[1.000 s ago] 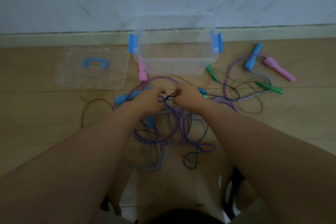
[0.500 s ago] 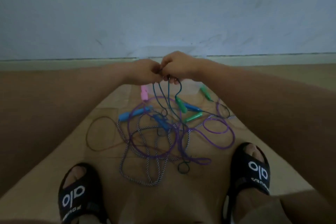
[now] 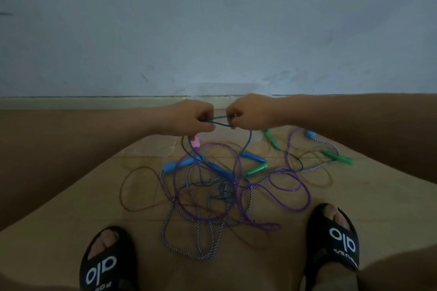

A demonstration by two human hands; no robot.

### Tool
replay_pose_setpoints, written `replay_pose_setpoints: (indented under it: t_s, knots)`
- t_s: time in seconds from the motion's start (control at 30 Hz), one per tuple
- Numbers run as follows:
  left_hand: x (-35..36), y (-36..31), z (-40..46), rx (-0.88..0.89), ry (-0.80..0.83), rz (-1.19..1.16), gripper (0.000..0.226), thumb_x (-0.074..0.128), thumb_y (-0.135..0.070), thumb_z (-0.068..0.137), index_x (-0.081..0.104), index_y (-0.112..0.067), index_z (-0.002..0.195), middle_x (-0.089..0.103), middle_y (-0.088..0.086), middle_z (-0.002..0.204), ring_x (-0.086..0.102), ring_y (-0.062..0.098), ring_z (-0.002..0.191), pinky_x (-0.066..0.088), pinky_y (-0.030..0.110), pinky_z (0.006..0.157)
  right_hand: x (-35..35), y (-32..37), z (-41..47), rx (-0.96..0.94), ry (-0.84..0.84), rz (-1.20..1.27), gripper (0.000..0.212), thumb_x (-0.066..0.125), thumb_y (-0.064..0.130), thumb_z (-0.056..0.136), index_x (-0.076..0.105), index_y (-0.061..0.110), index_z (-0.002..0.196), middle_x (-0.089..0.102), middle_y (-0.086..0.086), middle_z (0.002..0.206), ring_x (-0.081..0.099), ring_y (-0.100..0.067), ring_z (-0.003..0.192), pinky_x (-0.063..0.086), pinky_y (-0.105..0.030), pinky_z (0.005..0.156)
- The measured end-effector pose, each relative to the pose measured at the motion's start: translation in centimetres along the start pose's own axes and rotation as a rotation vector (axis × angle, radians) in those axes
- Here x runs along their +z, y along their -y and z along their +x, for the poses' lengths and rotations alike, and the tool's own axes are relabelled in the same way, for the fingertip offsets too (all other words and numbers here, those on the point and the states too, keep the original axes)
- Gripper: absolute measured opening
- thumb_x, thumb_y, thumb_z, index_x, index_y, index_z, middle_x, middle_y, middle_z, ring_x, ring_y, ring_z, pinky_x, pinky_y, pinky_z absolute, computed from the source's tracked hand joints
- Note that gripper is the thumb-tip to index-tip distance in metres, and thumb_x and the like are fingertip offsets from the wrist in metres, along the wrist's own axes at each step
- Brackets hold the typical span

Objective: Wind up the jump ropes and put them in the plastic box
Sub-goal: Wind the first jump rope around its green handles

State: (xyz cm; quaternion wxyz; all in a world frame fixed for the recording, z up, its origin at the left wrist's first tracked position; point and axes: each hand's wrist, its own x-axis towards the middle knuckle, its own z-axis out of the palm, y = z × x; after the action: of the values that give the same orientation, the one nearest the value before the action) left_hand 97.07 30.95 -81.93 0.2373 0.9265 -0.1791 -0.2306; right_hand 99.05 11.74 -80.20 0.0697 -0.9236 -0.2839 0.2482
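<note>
A: Report the state of each hand.

B: The left hand and the right hand are raised above the floor, close together but apart. Each has its fingers curled around the dark blue rope. A short span of that rope runs between the 2 fists; from each fist its strands hang down to the pile below.

A: Location of the remaining ropes?

B: On the floor, between the 2 black sandals: left sandal, right sandal. The purple rope and the striped white-and-dark rope lie in overlapping loops, tangled together. A thin brown rope forms a loop at the left of the pile.

A: Handles?

B: A blue handle lies at the left of the pile, another blue handle beside a green handle near the centre, and a green handle at the right. A pink handle shows just below the left hand.

A: The plastic box?

B: Only a faint clear edge shows behind the hands; position cannot be confirmed.
</note>
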Motion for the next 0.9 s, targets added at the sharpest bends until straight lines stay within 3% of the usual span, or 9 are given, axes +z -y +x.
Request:
replay_pose_setpoints:
  t_s: [0.1, 0.2, 0.33, 0.43, 0.57, 0.63, 0.73, 0.8, 0.9]
  knots:
    - [0.3, 0.9, -0.5, -0.026, 0.018, 0.081, 0.028, 0.052, -0.036, 0.099, 0.051, -0.016, 0.079, 0.054, 0.001, 0.069, 0.061, 0.013, 0.052, 0.053, 0.028, 0.053, 1.4, -0.2, -0.7, 0.021, 0.004, 0.294, 0.022, 0.049, 0.026, 0.094, 0.069, 0.018, 0.090, 0.063, 0.003, 0.073, 0.065, -0.015, 0.072, 0.048, -0.030, 0.069]
    - [0.5, 1.0, -1.1, -0.035, 0.006, 0.126, 0.038, 0.042, -0.041, 0.101, 0.052, -0.018, 0.073, 0.053, -0.001, 0.066, 0.049, 0.009, 0.051, 0.040, 0.024, 0.052, 1.9, -0.2, -1.0, 0.070, -0.081, 0.450, 0.027, 0.049, 0.030, 0.095, 0.070, 0.015, 0.087, 0.055, -0.002, 0.069, 0.058, -0.016, 0.055, 0.048, -0.028, 0.057]
    - [0.1, 0.5, -1.4, -0.024, -0.070, 0.072, 0.041, 0.040, -0.038, 0.103, 0.051, -0.016, 0.069, 0.051, -0.001, 0.065, 0.045, 0.009, 0.054, 0.035, 0.027, 0.056, 1.8, -0.6, -1.5, -0.060, -0.145, 0.039, 0.046, 0.034, 0.043, 0.101, 0.062, 0.010, 0.085, 0.060, -0.006, 0.072, 0.055, -0.021, 0.066, 0.040, -0.034, 0.060]
    - [-0.2, 0.2, -1.6, -0.013, -0.066, 0.142, 0.040, 0.041, -0.036, 0.102, 0.052, -0.011, 0.073, 0.051, 0.003, 0.067, 0.048, 0.020, 0.065, 0.036, 0.032, 0.061, 1.6, -1.8, -1.8, -0.093, -0.109, -0.218, 0.044, 0.027, 0.051, 0.100, 0.054, 0.020, 0.085, 0.054, 0.000, 0.068, 0.052, -0.020, 0.064, 0.036, -0.034, 0.059]
    - [-1.1, 1.4, -2.0, -0.053, -0.090, 0.142, 0.047, 0.041, -0.044, 0.101, 0.052, -0.006, 0.076, 0.051, 0.007, 0.067, 0.054, 0.025, 0.059, 0.044, 0.033, 0.057, 1.2, -3.0, -1.3, 0.070, 0.025, -0.393, 0.030, 0.035, 0.046, 0.100, 0.048, 0.022, 0.087, 0.049, 0.003, 0.075, 0.050, -0.023, 0.077, 0.038, -0.032, 0.069]
    - [-1.6, 1.7, -2.0, -0.044, -0.115, 0.154, 0.048, 0.042, -0.045, 0.101, 0.047, -0.010, 0.069, 0.046, 0.005, 0.063, 0.047, 0.021, 0.057, 0.040, 0.033, 0.058, 1.3, -3.3, -0.9, 0.185, 0.091, -0.411, 0.024, 0.040, 0.037, 0.099, 0.053, 0.017, 0.096, 0.055, -0.003, 0.086, 0.052, -0.025, 0.080, 0.044, -0.033, 0.071]
    - [-2.1, 1.2, -1.7, 0.009, -0.151, 0.161, 0.045, 0.042, -0.039, 0.102, 0.040, -0.013, 0.065, 0.040, 0.003, 0.061, 0.040, 0.019, 0.058, 0.032, 0.034, 0.059, 1.6, -3.0, 0.1, 0.255, 0.162, -0.025, 0.025, 0.060, 0.021, 0.090, 0.058, 0.007, 0.112, 0.069, -0.011, 0.098, 0.063, -0.024, 0.078, 0.056, -0.034, 0.074]
    - [-2.0, 0.4, -1.4, 0.037, -0.150, 0.149, 0.044, 0.042, -0.038, 0.102, 0.046, -0.010, 0.069, 0.046, 0.006, 0.064, 0.043, 0.020, 0.060, 0.033, 0.035, 0.061, 1.5, -1.4, 1.0, 0.164, 0.080, 0.404, 0.039, 0.073, 0.012, 0.079, 0.059, 0.015, 0.115, 0.069, -0.008, 0.109, 0.064, -0.023, 0.095, 0.052, -0.033, 0.087]
    - [-1.4, -0.4, -0.9, 0.041, -0.105, 0.177, 0.037, 0.042, -0.035, 0.102, 0.065, -0.008, 0.093, 0.063, 0.012, 0.084, 0.057, 0.025, 0.077, 0.042, 0.038, 0.070, 1.2, 1.7, 1.9, 0.060, -0.046, 0.822, 0.039, 0.073, 0.003, 0.068, 0.064, 0.012, 0.104, 0.070, -0.010, 0.103, 0.063, -0.025, 0.100, 0.050, -0.040, 0.094]
